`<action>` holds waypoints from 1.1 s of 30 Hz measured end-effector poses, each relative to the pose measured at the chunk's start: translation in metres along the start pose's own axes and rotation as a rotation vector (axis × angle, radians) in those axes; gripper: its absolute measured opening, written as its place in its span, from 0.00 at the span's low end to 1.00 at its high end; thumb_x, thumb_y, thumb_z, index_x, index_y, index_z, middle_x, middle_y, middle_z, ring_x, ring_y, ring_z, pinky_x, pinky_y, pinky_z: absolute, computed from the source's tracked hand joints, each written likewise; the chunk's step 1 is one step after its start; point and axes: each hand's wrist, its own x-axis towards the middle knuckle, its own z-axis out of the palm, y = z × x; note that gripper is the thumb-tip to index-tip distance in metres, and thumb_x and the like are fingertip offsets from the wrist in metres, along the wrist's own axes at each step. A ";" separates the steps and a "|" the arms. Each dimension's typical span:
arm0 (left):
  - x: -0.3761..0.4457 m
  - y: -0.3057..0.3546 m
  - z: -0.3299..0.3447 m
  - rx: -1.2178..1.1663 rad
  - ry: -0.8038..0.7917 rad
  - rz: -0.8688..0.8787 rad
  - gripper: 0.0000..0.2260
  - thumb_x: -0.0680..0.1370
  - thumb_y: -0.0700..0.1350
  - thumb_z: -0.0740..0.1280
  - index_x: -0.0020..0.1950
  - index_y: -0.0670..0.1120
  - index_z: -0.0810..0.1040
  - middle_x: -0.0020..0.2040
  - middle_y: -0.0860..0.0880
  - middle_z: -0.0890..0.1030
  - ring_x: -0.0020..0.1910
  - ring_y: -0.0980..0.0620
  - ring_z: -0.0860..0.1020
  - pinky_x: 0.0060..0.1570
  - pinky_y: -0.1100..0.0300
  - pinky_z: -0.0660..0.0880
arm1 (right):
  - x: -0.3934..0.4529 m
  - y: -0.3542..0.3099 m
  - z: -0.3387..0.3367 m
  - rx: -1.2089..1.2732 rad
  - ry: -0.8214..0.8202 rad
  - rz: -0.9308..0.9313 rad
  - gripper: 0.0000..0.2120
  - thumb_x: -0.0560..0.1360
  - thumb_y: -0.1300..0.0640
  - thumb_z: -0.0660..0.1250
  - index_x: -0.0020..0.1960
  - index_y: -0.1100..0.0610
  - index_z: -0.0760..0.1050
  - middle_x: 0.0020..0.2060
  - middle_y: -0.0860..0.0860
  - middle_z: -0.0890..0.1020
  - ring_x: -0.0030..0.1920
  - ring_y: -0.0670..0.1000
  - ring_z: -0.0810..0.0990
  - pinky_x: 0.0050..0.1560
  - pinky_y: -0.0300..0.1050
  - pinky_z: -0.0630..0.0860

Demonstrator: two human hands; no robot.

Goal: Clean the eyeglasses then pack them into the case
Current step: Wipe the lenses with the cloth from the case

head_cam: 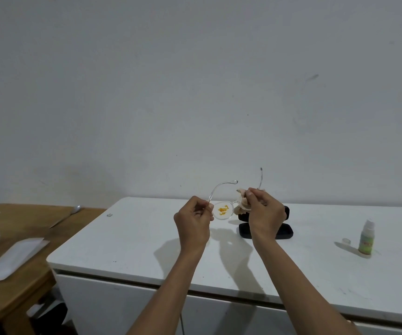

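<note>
I hold clear-framed eyeglasses [223, 211] in the air above the white cabinet top [147, 238], temples unfolded and pointing away. My left hand [194, 220] pinches the frame at its left hinge. The left lens carries orange smears. My right hand [265, 211] presses a beige cloth [242, 200] around the right lens, which is hidden by it. A black glasses case [282, 233] lies open on the cabinet top behind my right wrist, partly covered by the hand.
A small spray bottle [366, 239] stands at the right with its clear cap [346, 241] beside it. A wooden table [14, 286] at the left holds white packets [11, 258] and a spoon [75, 210].
</note>
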 end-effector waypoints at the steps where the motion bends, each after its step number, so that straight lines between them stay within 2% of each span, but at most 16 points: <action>1: 0.000 0.000 0.000 0.001 0.005 -0.005 0.08 0.76 0.35 0.73 0.38 0.40 0.78 0.32 0.46 0.82 0.29 0.50 0.82 0.35 0.56 0.79 | 0.000 0.002 -0.001 -0.011 0.019 -0.018 0.06 0.76 0.67 0.72 0.43 0.59 0.85 0.33 0.50 0.84 0.27 0.37 0.80 0.32 0.29 0.74; 4: 0.000 -0.001 0.000 0.003 0.026 -0.020 0.08 0.75 0.34 0.73 0.37 0.41 0.78 0.31 0.46 0.82 0.28 0.52 0.82 0.35 0.56 0.79 | -0.001 0.009 -0.004 -0.045 0.034 -0.016 0.03 0.76 0.64 0.73 0.45 0.60 0.86 0.32 0.48 0.85 0.31 0.38 0.82 0.38 0.31 0.77; 6: 0.000 -0.002 0.000 0.004 0.036 -0.024 0.09 0.75 0.34 0.73 0.37 0.42 0.78 0.30 0.46 0.82 0.28 0.52 0.81 0.36 0.54 0.79 | 0.001 0.013 -0.006 -0.054 -0.015 0.030 0.03 0.75 0.62 0.74 0.47 0.59 0.87 0.31 0.49 0.86 0.35 0.46 0.86 0.43 0.42 0.83; 8: -0.002 -0.003 0.001 0.002 0.040 -0.035 0.09 0.75 0.34 0.73 0.37 0.42 0.78 0.29 0.46 0.82 0.28 0.51 0.82 0.37 0.54 0.79 | 0.002 0.013 -0.007 -0.026 -0.121 0.093 0.03 0.75 0.63 0.75 0.45 0.56 0.87 0.33 0.50 0.86 0.36 0.52 0.86 0.42 0.49 0.85; 10: -0.002 -0.003 0.002 0.003 0.052 -0.050 0.10 0.75 0.35 0.73 0.37 0.43 0.78 0.29 0.46 0.82 0.28 0.50 0.82 0.37 0.54 0.79 | 0.001 0.010 -0.007 -0.010 -0.215 0.130 0.05 0.76 0.65 0.74 0.45 0.57 0.86 0.35 0.53 0.86 0.33 0.51 0.85 0.38 0.46 0.85; 13: 0.002 -0.003 0.001 -0.003 0.077 -0.070 0.09 0.75 0.35 0.74 0.37 0.43 0.78 0.30 0.45 0.82 0.27 0.52 0.81 0.36 0.57 0.78 | 0.004 0.005 -0.011 0.010 -0.364 0.189 0.03 0.76 0.66 0.73 0.46 0.64 0.85 0.39 0.61 0.86 0.34 0.54 0.83 0.37 0.44 0.84; 15: 0.006 -0.004 -0.002 0.006 0.088 -0.079 0.09 0.75 0.35 0.74 0.37 0.42 0.78 0.30 0.44 0.82 0.26 0.54 0.80 0.34 0.59 0.77 | 0.008 0.004 -0.018 -0.027 -0.470 0.222 0.04 0.77 0.66 0.72 0.47 0.68 0.84 0.37 0.62 0.86 0.36 0.57 0.84 0.38 0.45 0.83; 18: 0.010 -0.007 -0.006 0.034 0.077 -0.075 0.07 0.74 0.34 0.74 0.38 0.40 0.79 0.29 0.44 0.81 0.25 0.55 0.79 0.35 0.57 0.78 | 0.011 0.003 -0.026 -0.096 -0.540 0.248 0.03 0.76 0.67 0.73 0.46 0.67 0.85 0.34 0.62 0.83 0.32 0.59 0.81 0.35 0.47 0.83; 20: 0.011 -0.009 -0.007 0.046 0.060 -0.063 0.08 0.74 0.34 0.74 0.38 0.40 0.79 0.28 0.44 0.80 0.25 0.53 0.79 0.36 0.54 0.79 | 0.010 0.003 -0.029 -0.102 -0.512 0.247 0.03 0.76 0.67 0.73 0.44 0.66 0.85 0.34 0.62 0.83 0.31 0.58 0.80 0.36 0.48 0.83; 24: 0.010 -0.009 -0.009 0.070 0.014 -0.006 0.08 0.75 0.34 0.73 0.38 0.41 0.78 0.28 0.46 0.80 0.26 0.55 0.79 0.36 0.53 0.80 | 0.005 0.005 -0.030 -0.081 -0.308 0.188 0.04 0.76 0.67 0.73 0.44 0.63 0.86 0.34 0.58 0.87 0.28 0.55 0.84 0.36 0.49 0.84; 27: 0.008 -0.008 -0.008 0.063 0.004 0.040 0.08 0.76 0.34 0.72 0.38 0.41 0.77 0.29 0.47 0.80 0.27 0.52 0.80 0.34 0.54 0.80 | 0.002 0.007 -0.024 -0.014 -0.184 0.168 0.04 0.77 0.68 0.71 0.47 0.65 0.85 0.36 0.61 0.87 0.29 0.61 0.86 0.39 0.53 0.85; 30: 0.006 -0.006 -0.005 0.047 0.012 0.064 0.09 0.76 0.34 0.73 0.38 0.41 0.77 0.30 0.48 0.80 0.28 0.51 0.81 0.34 0.56 0.79 | 0.003 0.011 -0.015 0.025 -0.130 0.150 0.05 0.77 0.67 0.71 0.48 0.63 0.86 0.40 0.60 0.87 0.32 0.64 0.87 0.37 0.52 0.86; 33: 0.005 -0.003 0.000 0.036 0.023 0.067 0.08 0.76 0.35 0.73 0.38 0.41 0.77 0.30 0.49 0.80 0.28 0.51 0.81 0.33 0.56 0.79 | 0.004 0.013 -0.007 0.022 -0.120 0.141 0.05 0.76 0.64 0.72 0.46 0.60 0.87 0.41 0.55 0.88 0.36 0.64 0.88 0.43 0.57 0.85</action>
